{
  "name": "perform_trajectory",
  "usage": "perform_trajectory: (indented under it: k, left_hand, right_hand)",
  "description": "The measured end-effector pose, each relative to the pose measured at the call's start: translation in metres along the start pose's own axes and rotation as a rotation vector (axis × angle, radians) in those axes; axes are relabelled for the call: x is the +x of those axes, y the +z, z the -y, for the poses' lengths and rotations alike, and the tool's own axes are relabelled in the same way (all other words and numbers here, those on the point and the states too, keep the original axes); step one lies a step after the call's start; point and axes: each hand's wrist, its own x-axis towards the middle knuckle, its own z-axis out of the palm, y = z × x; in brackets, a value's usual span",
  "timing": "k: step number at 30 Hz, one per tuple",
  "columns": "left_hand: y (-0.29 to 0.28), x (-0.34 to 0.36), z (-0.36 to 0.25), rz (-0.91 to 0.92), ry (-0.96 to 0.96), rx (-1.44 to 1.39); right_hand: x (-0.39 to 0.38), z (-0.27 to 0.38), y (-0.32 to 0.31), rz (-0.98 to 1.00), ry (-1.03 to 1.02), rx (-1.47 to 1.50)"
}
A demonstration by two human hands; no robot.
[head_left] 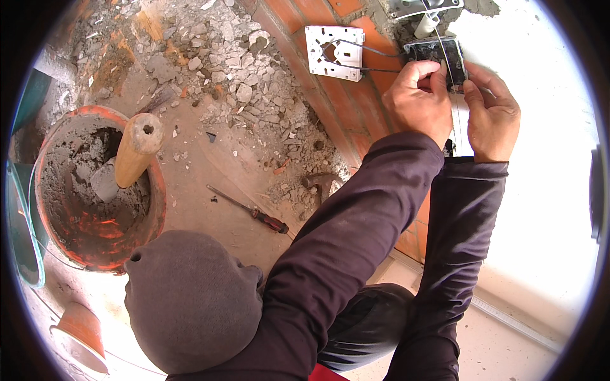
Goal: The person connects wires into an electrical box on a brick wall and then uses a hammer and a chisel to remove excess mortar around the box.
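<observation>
"What are the hands doing?"

"The left hand (418,101) has thumb and fingers bunched at the lower edge of a black box (429,52); I can't tell what, if anything, it pinches. The right hand (493,114) has its fingers curled at the box's right side; I can't tell whether it grips anything."

"How does the box look?"

"Squarish, dark inside, set where brick (365,101) meets white wall (546,127). A thin pale wire (443,47) crosses its front. Dark wires (380,70) run toward it from a white plate (346,56) with cut-out slots, over the brick."

"And around?"

"A dusty floor (190,219) with a screwdriver (254,213), rubble (235,76) and, farther off, an orange bucket (47,209) holding grey mortar (79,165) and a wooden-handled tool (135,152)."
</observation>
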Motion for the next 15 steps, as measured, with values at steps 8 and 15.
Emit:
perform_trajectory:
  k: [8, 15]
  left_hand:
    - [0.0053, -0.0014, -0.0024, -0.039, 0.026, -0.021]
    - [0.0032, 0.0012, 0.0018, -0.002, 0.009, -0.038]
  right_hand:
    - [-0.0003, -0.0009, -0.0020, -0.013, 0.015, 0.018]
    - [-0.0004, -0.0006, -0.0004, 0.008, 0.020, 0.039]
